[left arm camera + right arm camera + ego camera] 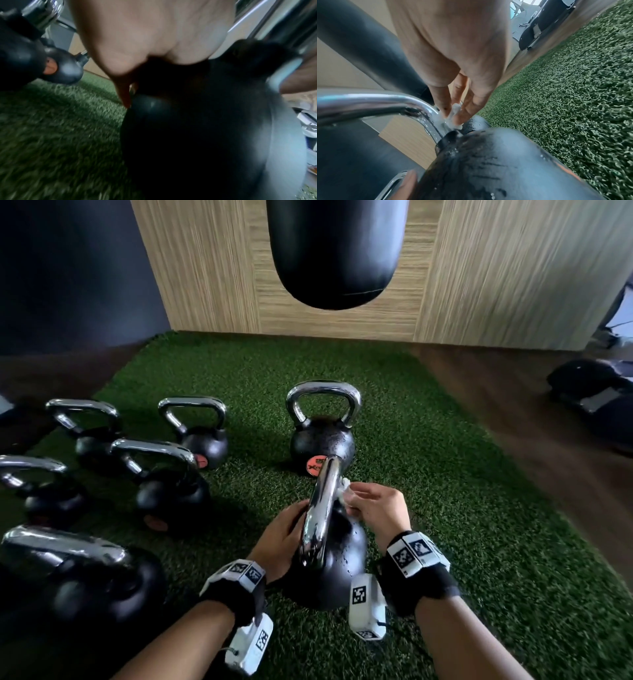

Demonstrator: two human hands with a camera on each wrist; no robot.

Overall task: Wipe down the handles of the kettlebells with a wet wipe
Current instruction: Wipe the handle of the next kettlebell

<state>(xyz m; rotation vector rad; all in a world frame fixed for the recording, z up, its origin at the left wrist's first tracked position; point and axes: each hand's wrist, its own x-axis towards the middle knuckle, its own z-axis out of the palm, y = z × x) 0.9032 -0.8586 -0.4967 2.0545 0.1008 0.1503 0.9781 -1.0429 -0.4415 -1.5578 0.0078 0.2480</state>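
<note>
A black kettlebell (337,563) stands on the turf right in front of me, its chrome handle (322,508) seen end-on. My left hand (284,539) holds the ball's left side below the handle; its fingers go behind the handle, and one tip shows by the near leg in the right wrist view. My right hand (370,505) pinches a small white wet wipe (344,491) against the handle's far leg. From the right wrist, the wipe (455,108) sits between fingertips and thumb of the right hand (453,115) where the handle (368,101) bends down to the wet ball (496,162). The left wrist view shows the left hand's (154,33) palm over the ball (188,135).
Another kettlebell (322,440) stands just beyond on the green turf (462,491). Several more kettlebells (171,491) crowd the left side. A black punching bag (337,251) hangs ahead before a wood-panelled wall. Dark equipment (592,392) lies on the floor at far right.
</note>
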